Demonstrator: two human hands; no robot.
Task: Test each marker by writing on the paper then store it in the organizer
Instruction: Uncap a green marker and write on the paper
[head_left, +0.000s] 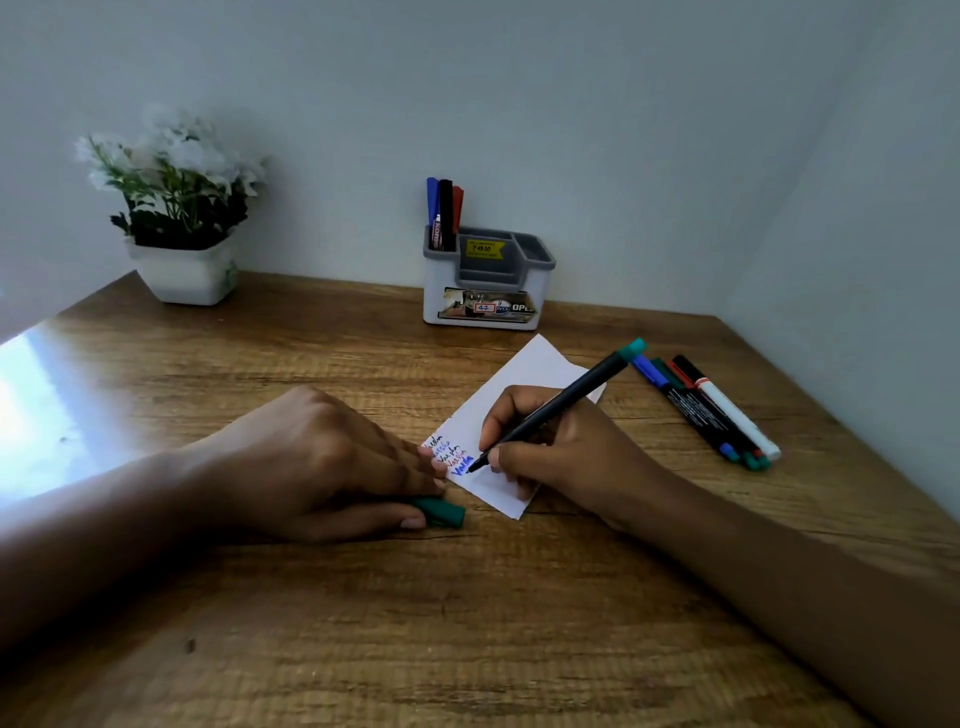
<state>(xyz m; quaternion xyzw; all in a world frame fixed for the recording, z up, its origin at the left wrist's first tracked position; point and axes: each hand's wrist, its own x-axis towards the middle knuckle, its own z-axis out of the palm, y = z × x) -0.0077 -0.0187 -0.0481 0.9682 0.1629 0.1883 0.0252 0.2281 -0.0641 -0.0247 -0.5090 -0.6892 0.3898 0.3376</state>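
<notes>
Head view. Wooden table (415, 623), white paper (535, 364) lying at its middle, turned at an angle. Right hand (561, 447) rests on the paper, fingers and thumb curled round a dark marker (566, 400) in a writing grip; tip touches the paper at its near-left part, teal rear end points up and away past the paper's far-right edge. Handwritten lines (449, 454) in black, red and blue sit at the paper's left corner, just beside the tip. Left hand (322, 457) lies at the paper's left edge, fingertips pressing that corner, thumb and fingers curled over a teal cap (441, 512) just left of the paper's near corner. Organizer (485, 291), white with grey insert, stands beyond the paper against the wall; three markers (444, 213), blue, black and red, stand upright in its left compartment. Loose markers (711, 410) lie bunched on the table right of the paper. Flower pot (184, 273) stands far left of the paper, near the wall.
</notes>
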